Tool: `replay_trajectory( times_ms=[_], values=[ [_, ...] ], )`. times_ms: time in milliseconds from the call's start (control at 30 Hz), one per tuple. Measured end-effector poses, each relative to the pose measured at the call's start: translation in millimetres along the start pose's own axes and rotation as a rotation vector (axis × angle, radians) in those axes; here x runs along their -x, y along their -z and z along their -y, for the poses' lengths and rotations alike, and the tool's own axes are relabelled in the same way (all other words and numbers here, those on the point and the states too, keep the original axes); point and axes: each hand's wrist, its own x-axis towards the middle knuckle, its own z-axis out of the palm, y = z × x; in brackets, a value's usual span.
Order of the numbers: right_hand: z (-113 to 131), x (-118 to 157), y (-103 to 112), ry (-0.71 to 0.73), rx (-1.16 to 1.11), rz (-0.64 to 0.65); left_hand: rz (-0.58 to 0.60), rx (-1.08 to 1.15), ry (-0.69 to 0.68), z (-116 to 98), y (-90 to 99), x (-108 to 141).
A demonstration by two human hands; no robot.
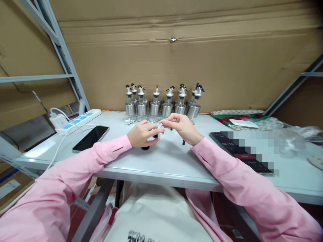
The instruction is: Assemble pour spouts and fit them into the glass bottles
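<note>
Above the table, my left hand (143, 133) is closed on a small white pourer spout (160, 135) with a dark part beneath it. The thumb and forefinger of my right hand (185, 127) are pinched together at the top of that spout; what lies between the fingertips is too small to make out. A black round piece (145, 148) sits on the table just below my left hand. Small black bits (183, 143) lie under my right hand. Left of my hands, another white spout piece (129, 121) rests near the bottles.
Several glass-and-steel oil bottles (154, 109) with pourers stand behind my hands, before a cardboard wall (171, 67). At left are a phone (91, 138) and a power strip (82, 120) with cables. Another phone (239, 151), partly pixelated, and clear plastic bags (292, 141) lie at right.
</note>
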Motion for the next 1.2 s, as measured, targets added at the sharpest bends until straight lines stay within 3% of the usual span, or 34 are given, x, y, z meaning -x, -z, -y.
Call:
replay_trajectory(
  times_ms=[600,967,1200],
  values=[
    [-2.2,-2.3,1.5,-0.006,0.069,-0.04,0.003,0.025,0.0,-0.1,1.1,-1.4],
    [-1.7,-0.8,1.5,-0.036,0.075,0.007,0.007,0.024,0.002,0.2,0.3,0.6],
    [-1.5,-1.5,4.2,-0.108,-0.191,0.054,0.055,0.03,0.041,2.3,0.3,2.6]
  ],
)
